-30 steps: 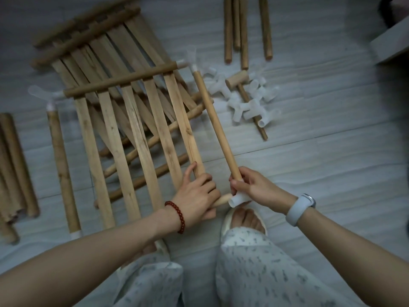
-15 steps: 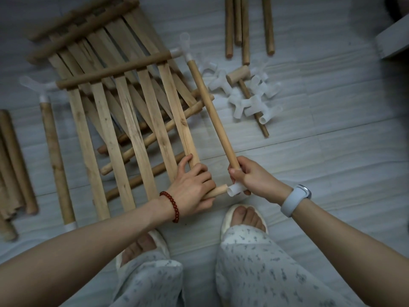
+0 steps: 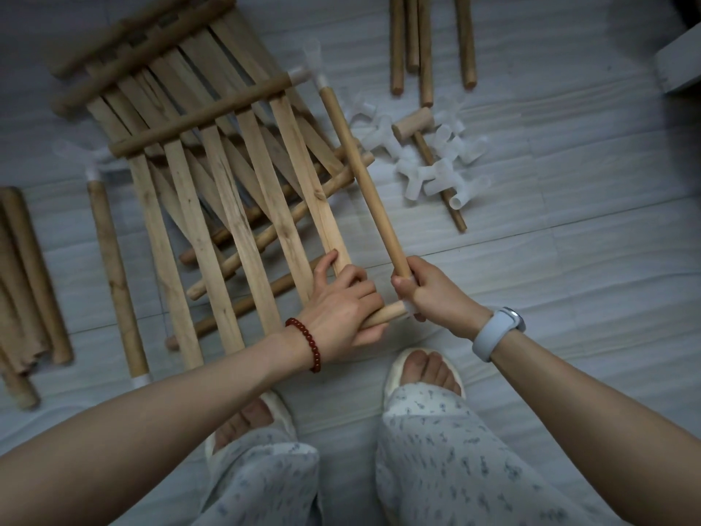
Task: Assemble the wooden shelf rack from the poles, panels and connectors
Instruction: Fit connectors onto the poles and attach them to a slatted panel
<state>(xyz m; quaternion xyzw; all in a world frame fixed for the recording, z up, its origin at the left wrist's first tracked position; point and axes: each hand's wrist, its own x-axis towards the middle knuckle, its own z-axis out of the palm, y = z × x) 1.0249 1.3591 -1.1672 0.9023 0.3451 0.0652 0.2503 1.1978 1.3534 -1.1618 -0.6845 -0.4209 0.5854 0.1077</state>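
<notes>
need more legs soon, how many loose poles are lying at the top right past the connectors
4, side by side at the top edge: pole, pole, pole, pole. Their far ends are cut off; others may lie out of view.

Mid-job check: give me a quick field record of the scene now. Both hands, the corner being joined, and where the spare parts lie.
left hand: grips the near rail of the slat panel
right hand: grips the side pole at its near end, over a white connector
joint: rail tip at the connector's mouth; seating depth cannot be told
far corner: side pole sits in a corner connector
spare connectors: heap on the floor, right of the panel
mallet: lies among the heap
spare poles: top of view
</notes>
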